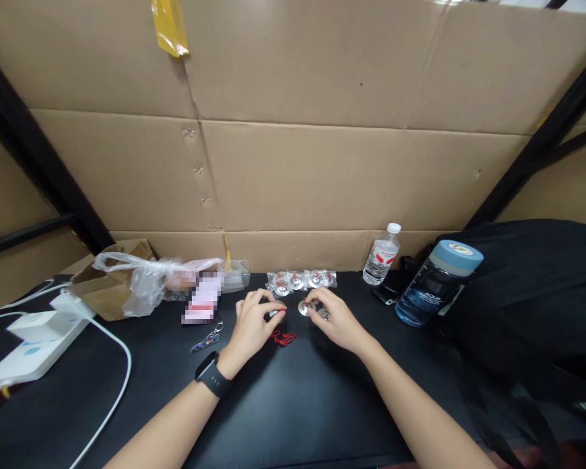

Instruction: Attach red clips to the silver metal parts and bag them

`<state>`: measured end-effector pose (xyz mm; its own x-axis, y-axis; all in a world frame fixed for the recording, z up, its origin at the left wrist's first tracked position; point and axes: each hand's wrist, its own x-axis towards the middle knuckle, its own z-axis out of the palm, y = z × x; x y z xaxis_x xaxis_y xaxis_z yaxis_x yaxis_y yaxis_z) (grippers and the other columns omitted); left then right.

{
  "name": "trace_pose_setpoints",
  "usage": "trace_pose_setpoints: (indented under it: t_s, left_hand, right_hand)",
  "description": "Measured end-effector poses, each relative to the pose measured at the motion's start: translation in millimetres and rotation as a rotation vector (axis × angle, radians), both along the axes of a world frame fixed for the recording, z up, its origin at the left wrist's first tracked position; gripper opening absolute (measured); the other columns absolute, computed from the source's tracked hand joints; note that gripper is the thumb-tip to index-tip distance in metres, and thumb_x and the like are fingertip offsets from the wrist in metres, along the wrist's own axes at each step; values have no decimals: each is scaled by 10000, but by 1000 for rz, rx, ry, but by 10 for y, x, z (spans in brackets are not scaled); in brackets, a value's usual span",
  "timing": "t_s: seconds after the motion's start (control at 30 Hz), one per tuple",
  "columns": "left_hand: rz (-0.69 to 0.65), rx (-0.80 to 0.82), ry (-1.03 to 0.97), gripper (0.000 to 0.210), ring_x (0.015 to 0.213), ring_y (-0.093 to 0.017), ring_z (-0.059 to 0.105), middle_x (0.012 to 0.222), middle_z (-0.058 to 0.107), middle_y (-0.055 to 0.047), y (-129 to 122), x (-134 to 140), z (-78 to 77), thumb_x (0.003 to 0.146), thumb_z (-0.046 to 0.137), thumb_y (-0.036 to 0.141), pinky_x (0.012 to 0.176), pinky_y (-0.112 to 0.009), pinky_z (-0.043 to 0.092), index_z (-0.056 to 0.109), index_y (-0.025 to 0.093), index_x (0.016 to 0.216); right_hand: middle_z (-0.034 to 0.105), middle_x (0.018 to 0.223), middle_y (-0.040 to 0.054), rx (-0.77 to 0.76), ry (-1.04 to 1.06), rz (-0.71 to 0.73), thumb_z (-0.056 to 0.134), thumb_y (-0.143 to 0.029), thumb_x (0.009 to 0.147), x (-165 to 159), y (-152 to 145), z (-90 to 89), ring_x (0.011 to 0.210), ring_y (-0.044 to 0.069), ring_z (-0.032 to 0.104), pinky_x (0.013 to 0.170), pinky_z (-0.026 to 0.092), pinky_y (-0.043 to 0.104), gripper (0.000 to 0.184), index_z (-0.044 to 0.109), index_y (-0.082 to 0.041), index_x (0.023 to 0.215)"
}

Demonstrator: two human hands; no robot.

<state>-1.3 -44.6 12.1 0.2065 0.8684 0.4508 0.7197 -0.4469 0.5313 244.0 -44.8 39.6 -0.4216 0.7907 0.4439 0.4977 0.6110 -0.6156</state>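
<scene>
Over the black tabletop (pixel 293 397), my left hand (pixel 254 319) is closed in a pinch on a small round silver disc (pixel 276 305) with a bit of red at its edge. Just below those fingers lies a tangled red cord (pixel 284 338). My right hand (pixel 336 317) pinches the red middle of another silver disc (pixel 303 308), held apart from the first. Partly covered by that hand is a further silver disc (pixel 324 313) on the table. Behind both hands, several similar discs in clear plastic wrappers (pixel 297 281) lie in a row.
Left of my hands are a keychain (pixel 208 341), a blurred pink packet (pixel 203 298), a plastic bag (pixel 149 286), a cardboard box (pixel 95 293) and a white power strip (pixel 34 352). On the right stand a water bottle (pixel 381 255), a blue-lidded bottle (pixel 432 286) and a black bag (pixel 532 312).
</scene>
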Motion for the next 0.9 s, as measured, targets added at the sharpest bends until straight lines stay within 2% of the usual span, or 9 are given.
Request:
trace_pose_setpoints:
  t_s: [0.07,0.17,0.23,0.37,0.43,0.53,0.63,0.77,0.9]
  left_hand:
    - [33,-28,27,138,1086,-255,525,1045,652,-34,61,-88,-26,906,659,373,916,-407,340,793,340,917]
    - [26,-86,81,161,1071,-251,532,1034,681,-34,117,-170,-60,915,642,381,896,-394,328,796,334,915]
    - [12,-107,105,166,1051,-244,545,1028,698,-32,128,-182,-76,920,634,382,889,-386,318,794,340,931]
    - [-41,-88,122,165,1027,-238,566,977,736,-28,113,-159,-85,934,623,360,876,-377,289,786,345,947]
    - [-58,-63,118,162,1011,-236,573,963,744,-32,96,-145,-77,939,620,347,865,-375,277,780,332,951]
    - [-56,-28,114,174,984,-228,578,960,740,-41,73,-129,-62,950,605,353,850,-372,269,770,301,945]
    - [-57,-18,110,185,972,-221,581,930,735,-37,60,-113,-58,955,598,367,846,-368,268,765,292,927]
    - [-83,-4,104,163,972,-222,585,926,745,-38,41,-88,-53,945,615,352,857,-375,277,765,289,925]
    - [-81,-25,63,134,977,-231,616,926,764,-34,20,-61,-10,918,645,329,893,-398,317,776,298,920]
  right_hand:
    - [649,1085,59,5,-93,-80,606,-134,851,151,76,-36,1023,218,597,928,468,363,251,637,-234,1079]
    - [650,1176,80,-10,-205,-117,660,-156,812,305,167,-122,1094,249,587,983,447,402,361,645,-228,1166]
    - [644,1239,91,-6,-233,-116,647,-186,850,310,191,-176,1139,257,576,999,439,415,410,628,-239,1255]
    - [622,1345,73,26,-326,-97,556,-198,939,139,188,-237,1172,254,558,950,432,409,496,532,-340,1413]
    - [666,1276,69,59,-377,-104,526,-182,958,46,201,-253,1098,242,579,904,417,385,436,587,-341,1359]
    - [730,1051,58,102,-431,-109,525,-152,959,-27,260,-270,932,210,603,847,385,353,285,731,-283,1105]
    - [737,905,46,125,-425,-108,548,-124,940,-38,317,-275,842,190,608,819,374,332,256,769,-253,932]
    - [755,890,35,126,-346,-62,562,-141,941,-80,307,-250,862,200,634,810,407,320,254,781,-264,900]
    - [774,978,33,77,-119,-29,580,-247,967,-174,217,-192,919,214,671,861,475,361,202,781,-274,965]
